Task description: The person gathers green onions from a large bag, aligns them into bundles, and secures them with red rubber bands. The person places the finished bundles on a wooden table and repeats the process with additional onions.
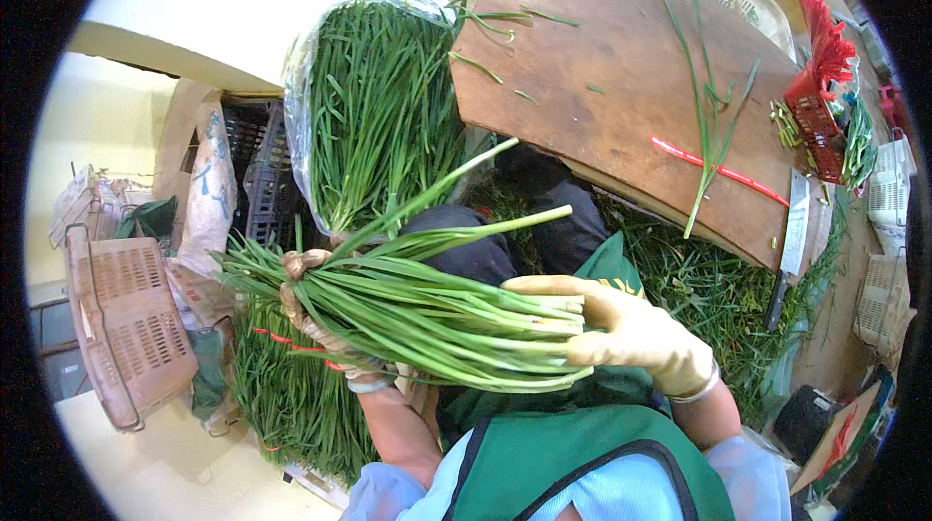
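A loose bunch of green leafy stalks, apparently garlic chives (437,302), lies across my lap with its pale cut ends to the right. My left hand (309,324), in a soiled glove, is wrapped around the leafy part. At the cut ends my right hand (641,335), in a cream glove, grips the stalks between thumb and fingers. One thick stalk (535,215) and a few others stick out above the bunch. A cleaver (794,230) rests at the right end of the wooden board (568,77), near a red tie strip (721,170) and loose stalks (706,128).
Beyond my knees stands a plastic-lined pile of chives (378,106); tied bunches (298,390) lie at lower left. A red basket (815,120) holds red strips (819,33). Trimmings (699,273) cover the floor under the board. A pinkish crate (135,324) sits at left.
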`<state>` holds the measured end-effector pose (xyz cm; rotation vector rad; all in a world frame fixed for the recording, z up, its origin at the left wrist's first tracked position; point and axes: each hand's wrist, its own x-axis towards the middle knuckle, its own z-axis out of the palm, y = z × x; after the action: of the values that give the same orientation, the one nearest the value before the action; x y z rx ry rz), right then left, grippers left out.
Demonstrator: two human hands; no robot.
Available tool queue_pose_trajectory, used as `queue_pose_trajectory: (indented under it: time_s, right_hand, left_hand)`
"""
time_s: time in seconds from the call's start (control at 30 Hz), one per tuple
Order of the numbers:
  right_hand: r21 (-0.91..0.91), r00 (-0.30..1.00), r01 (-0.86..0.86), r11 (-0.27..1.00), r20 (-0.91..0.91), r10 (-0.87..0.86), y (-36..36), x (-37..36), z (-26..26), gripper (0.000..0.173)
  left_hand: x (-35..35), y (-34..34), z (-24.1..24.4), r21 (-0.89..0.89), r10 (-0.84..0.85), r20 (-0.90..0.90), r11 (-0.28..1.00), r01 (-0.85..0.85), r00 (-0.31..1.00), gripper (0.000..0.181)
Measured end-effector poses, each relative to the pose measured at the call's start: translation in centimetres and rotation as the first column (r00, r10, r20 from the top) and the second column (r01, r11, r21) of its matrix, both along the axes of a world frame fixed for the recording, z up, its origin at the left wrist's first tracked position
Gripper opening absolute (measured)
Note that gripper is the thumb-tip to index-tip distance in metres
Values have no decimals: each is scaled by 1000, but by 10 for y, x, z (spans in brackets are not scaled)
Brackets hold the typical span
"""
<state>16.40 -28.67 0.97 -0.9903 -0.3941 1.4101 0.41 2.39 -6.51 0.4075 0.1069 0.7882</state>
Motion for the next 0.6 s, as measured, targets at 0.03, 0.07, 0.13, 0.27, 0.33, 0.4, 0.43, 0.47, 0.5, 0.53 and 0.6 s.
queue_pose_trajectory:
  time_s: [0.03,0.07,0.13,0.27,0.33,0.4,0.43,0.47,0.5,0.53,0.6]
  right_hand:
    - [-3,994,8,1000,-107,-8,9,-1,4,75]
    - [-55,995,2,998,-104,-8,13,2,10,75]
    - [-105,992,45,993,-115,-57,15,1,13,68]
    - [-75,990,-43,996,128,52,6,8,15,66]
    - [-1,983,-162,987,84,161,5,20,19,71]
    - [44,983,-172,984,67,169,2,26,19,76]
    - [79,990,-139,987,39,136,-1,28,14,75]
    - [112,994,-106,988,11,105,-2,29,10,74]
    - [148,997,-70,986,-18,74,-3,31,8,73]
    - [70,993,-101,992,63,97,1,34,10,70]
    - [11,840,-86,996,539,67,17,30,16,50]
  left_hand:
    - [-6,3,2,163,24,-98,987,-8,995,18]
    - [-14,2,8,-219,-10,43,976,19,999,14]
    - [-22,14,-7,45,304,-243,952,-302,921,13]
    - [-35,27,-16,-459,-63,487,830,317,871,23]
    - [-38,41,-22,-532,-32,669,677,509,743,26]
    - [-38,56,-31,-508,-22,609,757,411,793,28]
    - [-23,47,-24,-436,30,509,871,228,860,28]
    - [-8,36,-18,-343,112,385,939,29,916,28]
    - [8,26,-10,-243,216,256,958,-154,942,28]
    - [15,17,3,-135,123,249,987,-92,961,26]
    - [26,2,22,27,25,234,999,-32,972,12]
